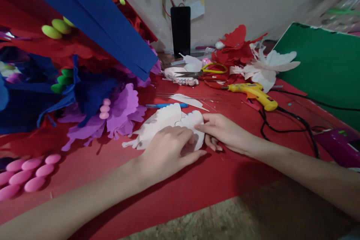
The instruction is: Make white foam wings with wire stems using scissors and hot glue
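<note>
Several white scalloped paper petals (162, 115) lie overlapped on the red tabletop sheet, one with a dark pen line along its edge. My left hand (171, 146) rests over their near side, fingers curled down on the petal and thumb stretched to the right. At the right edge of the same petal, my right hand (218, 129) pinches it between thumb and fingers. Just behind the petals lies a blue pen (167, 105), with a white paper offcut (189, 101) and thin wires beyond it. My left fingertips are partly hidden.
Behind are scissors (201, 72) on a stack of white petals, a yellow glue gun (254, 93) with black cord, and white (267, 63) and red flowers. Purple paper flowers (123, 112) and pink ovals (32, 170) crowd the left. A phone (180, 30) stands against the wall.
</note>
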The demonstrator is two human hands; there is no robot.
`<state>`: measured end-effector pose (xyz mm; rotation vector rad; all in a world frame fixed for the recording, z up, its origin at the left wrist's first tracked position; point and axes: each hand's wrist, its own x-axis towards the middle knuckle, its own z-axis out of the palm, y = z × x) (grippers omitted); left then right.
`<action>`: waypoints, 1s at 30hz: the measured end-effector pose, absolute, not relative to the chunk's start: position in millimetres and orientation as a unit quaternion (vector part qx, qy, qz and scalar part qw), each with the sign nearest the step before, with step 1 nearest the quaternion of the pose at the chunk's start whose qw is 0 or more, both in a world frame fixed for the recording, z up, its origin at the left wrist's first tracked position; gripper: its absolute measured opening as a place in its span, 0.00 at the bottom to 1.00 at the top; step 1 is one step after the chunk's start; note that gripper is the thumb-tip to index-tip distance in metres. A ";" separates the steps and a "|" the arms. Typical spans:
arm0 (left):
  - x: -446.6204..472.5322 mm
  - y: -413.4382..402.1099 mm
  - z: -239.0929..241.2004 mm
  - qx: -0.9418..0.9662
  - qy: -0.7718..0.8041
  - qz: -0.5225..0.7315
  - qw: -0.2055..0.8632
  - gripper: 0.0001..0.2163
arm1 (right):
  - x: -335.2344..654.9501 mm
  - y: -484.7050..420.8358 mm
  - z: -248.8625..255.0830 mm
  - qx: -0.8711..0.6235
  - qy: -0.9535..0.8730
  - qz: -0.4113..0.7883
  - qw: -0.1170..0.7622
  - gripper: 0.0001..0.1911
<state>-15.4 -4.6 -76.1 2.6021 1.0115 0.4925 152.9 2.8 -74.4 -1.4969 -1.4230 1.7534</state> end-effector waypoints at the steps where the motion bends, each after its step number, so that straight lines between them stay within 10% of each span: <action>1: -14.0 -4.6 -76.3 0.906 0.355 0.173 0.153 0.11 | 152.1 1.9 -74.4 -0.537 -0.510 0.636 0.217 0.04; 17: -17.7 3.2 -69.0 0.888 0.392 0.140 0.196 0.08 | 155.4 0.7 -73.8 -0.498 -0.568 0.625 0.197 0.17; 30: -41.7 23.0 -61.9 0.854 0.503 -0.025 -0.131 0.11 | 163.8 3.7 -66.9 -0.551 -0.579 0.586 0.136 0.33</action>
